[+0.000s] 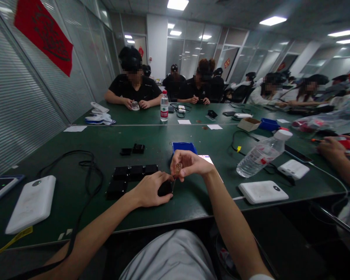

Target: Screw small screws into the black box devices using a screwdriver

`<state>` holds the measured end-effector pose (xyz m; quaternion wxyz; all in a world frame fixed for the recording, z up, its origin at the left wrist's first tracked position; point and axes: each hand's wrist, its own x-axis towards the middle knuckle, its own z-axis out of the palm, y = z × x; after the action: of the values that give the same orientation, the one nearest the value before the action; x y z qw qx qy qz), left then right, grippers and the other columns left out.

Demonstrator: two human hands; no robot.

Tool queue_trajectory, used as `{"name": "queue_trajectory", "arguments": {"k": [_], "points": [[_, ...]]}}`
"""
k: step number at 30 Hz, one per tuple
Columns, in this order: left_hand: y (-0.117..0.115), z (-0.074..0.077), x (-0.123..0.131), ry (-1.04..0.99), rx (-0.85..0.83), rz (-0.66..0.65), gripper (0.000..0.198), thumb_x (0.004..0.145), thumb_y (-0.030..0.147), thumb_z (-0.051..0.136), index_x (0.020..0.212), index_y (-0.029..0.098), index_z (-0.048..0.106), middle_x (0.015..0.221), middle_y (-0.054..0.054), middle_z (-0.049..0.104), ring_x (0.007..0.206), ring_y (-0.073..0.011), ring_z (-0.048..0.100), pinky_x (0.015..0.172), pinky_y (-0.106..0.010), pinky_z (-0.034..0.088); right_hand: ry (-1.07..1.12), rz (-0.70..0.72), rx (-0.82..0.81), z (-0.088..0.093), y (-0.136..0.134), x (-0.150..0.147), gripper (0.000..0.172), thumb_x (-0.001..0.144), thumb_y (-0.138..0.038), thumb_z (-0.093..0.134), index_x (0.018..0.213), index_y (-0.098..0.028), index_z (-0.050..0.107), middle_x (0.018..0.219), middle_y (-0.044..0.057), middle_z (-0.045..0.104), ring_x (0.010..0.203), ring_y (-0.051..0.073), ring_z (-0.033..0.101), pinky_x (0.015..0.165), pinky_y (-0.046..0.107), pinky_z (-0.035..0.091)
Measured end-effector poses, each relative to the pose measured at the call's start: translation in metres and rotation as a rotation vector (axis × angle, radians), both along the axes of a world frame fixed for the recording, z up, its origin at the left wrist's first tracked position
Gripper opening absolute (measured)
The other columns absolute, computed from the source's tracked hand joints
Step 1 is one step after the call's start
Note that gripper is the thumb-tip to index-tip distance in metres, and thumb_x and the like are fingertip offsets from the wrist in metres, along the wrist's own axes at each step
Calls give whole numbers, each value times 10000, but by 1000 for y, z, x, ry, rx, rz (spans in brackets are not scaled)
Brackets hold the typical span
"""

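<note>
My left hand (153,189) is closed around a small black box (164,189) on the green table, its thumb along the near side. Just right of it, my right hand (191,165) pinches a small screwdriver (178,168) by its see-through brownish handle. The thin shaft points down at the right side of the box; whether its tip touches cannot be made out. Several similar black boxes (136,171) stand in a group beyond and left of my left hand. Behind my right hand lies a blue tray (184,147), partly hidden by the fingers.
Small black parts (139,148) lie farther back. White power banks (32,204) and a black cable (90,171) are at left. A tilted water bottle (258,157) and another white power bank (263,192) are at right. Co-workers sit across and beside the table (84,217).
</note>
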<state>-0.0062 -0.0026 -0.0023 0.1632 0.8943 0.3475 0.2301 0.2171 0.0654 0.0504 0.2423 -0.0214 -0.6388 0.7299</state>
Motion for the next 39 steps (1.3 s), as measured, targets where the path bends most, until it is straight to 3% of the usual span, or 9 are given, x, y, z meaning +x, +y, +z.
{"name": "queue_trajectory", "arguments": {"k": [6,9,12,17,24,30,34,39], "points": [[1,-2,-1,13,-10,8,459,838,351,737,1255,229,586,1200,-73,681,1080,-272,671,983,-402,540,24,25,68,-3,4,2,361,911,-235,772,1228,-168,614,1045,79,738,813,149,744,675,262,630],[1,-1,-2,10,-22,6,469,825,354,748,1250,236,590,1173,-66,687,1056,-271,676,964,-400,545,21,44,107,-4,5,3,283,949,-247,724,1210,-157,659,1039,91,731,800,150,746,672,260,624],[1,1,-2,11,-44,7,483,825,347,749,1265,231,588,1182,-75,690,1063,-276,680,964,-407,546,2,35,109,-4,4,5,194,971,-229,691,1147,-149,675,998,81,727,702,118,733,556,185,572],[1,2,-1,30,-37,22,443,822,351,764,1224,240,615,1191,-65,702,1082,-277,683,980,-401,541,-4,-16,76,-2,0,4,234,908,-238,770,1076,-147,635,1049,82,737,565,60,674,396,100,434],[3,1,-1,41,-11,23,423,834,382,778,1193,216,628,1163,-74,706,1046,-271,691,963,-393,547,-48,-6,24,1,-1,1,344,865,-276,821,1025,-179,532,945,43,762,565,85,701,458,126,509],[2,0,-1,57,-44,39,456,843,406,771,1234,221,623,1186,-74,699,1048,-277,693,951,-404,552,-6,6,24,-3,0,-2,381,983,-438,668,1262,-198,573,962,54,754,608,101,709,558,199,554],[3,0,-1,17,-66,22,430,843,382,768,1219,233,620,1207,-61,700,1091,-268,685,985,-394,537,11,-30,55,-6,2,-3,302,964,-432,695,1070,-150,679,935,64,747,628,113,712,559,213,554],[3,1,-2,11,-66,25,411,833,373,778,1192,240,629,1171,-55,706,1055,-263,692,960,-386,543,25,-49,37,-5,4,-1,258,905,-370,775,951,-135,677,943,68,754,538,89,671,483,195,534]]}}
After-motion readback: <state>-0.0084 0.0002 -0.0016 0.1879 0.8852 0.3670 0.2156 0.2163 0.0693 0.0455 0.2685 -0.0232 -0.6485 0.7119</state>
